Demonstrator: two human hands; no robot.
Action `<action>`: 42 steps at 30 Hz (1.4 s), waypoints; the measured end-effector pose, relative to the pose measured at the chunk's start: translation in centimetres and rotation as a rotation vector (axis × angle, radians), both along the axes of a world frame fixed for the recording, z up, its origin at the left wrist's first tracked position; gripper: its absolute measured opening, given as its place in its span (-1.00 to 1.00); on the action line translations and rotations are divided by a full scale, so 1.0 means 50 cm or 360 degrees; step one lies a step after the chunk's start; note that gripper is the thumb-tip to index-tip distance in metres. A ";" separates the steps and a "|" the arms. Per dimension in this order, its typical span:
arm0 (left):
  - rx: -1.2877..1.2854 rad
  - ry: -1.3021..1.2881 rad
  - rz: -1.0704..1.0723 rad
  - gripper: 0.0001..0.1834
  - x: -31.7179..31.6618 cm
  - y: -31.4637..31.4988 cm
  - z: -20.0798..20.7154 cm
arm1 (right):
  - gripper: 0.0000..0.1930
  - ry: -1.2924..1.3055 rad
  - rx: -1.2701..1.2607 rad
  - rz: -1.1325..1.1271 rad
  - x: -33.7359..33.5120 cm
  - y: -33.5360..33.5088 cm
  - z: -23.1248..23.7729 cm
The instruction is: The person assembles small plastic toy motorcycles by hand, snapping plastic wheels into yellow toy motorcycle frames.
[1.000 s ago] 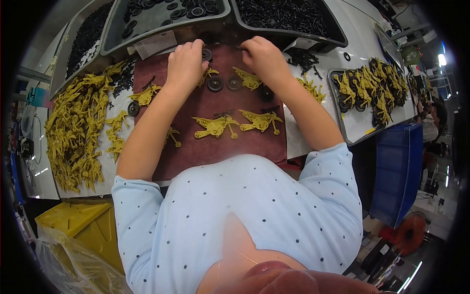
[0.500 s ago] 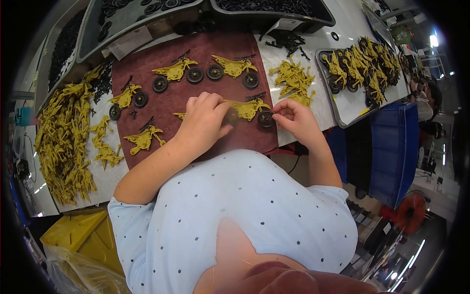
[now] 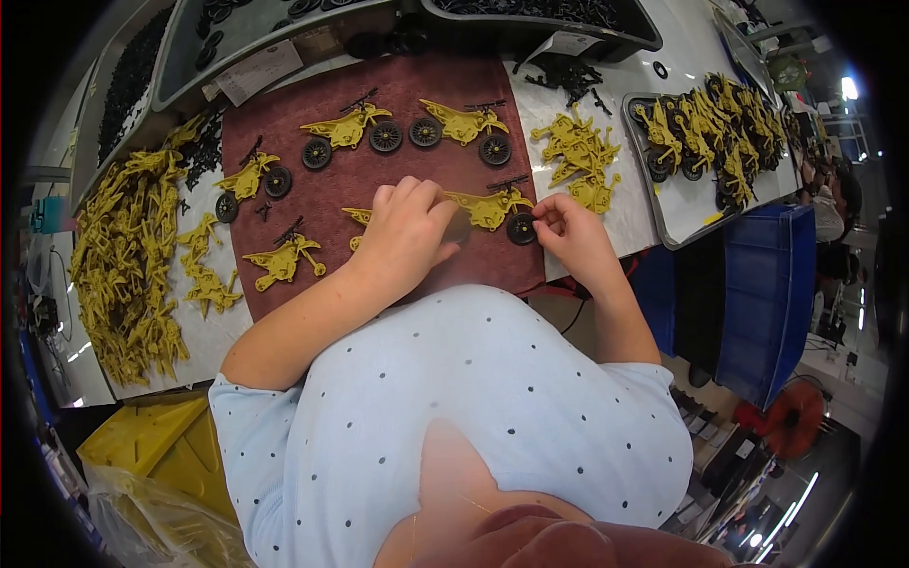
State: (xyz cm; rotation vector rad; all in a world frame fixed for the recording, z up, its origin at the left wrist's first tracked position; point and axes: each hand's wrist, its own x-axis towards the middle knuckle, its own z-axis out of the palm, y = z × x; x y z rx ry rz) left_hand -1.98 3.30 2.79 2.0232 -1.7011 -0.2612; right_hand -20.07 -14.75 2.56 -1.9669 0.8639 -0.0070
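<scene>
My left hand (image 3: 405,232) presses over the yellow plastic toy motorbike (image 3: 488,208) lying on the maroon mat (image 3: 379,170). My right hand (image 3: 568,237) pinches its ribbed black wheel (image 3: 520,228) in a narrow grip (fingertips touching the rim).

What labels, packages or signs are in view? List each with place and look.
Paper label: whitish rectangle, lying tilted in the grey tray at upper left, above the maroon mat.
Second paper label: small whitish slip, leaning at the black tray's front edge, top centre.
No screens or packages can be made out.
</scene>
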 end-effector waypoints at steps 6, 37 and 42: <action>-0.0027 0.0026 -0.0026 -0.52 -0.004 -0.010 -0.008 | -0.86 0.0012 -0.0060 -0.0001 -0.003 -0.003 0.005; 0.0138 -0.0268 0.0203 -0.09 0.078 0.078 0.030 | -0.81 -0.0663 -0.1278 0.0765 0.442 -0.095 0.002; 0.0115 -0.0215 0.0301 -0.08 0.096 0.067 0.013 | -0.85 -0.0199 -0.1549 0.0900 0.508 -0.086 -0.039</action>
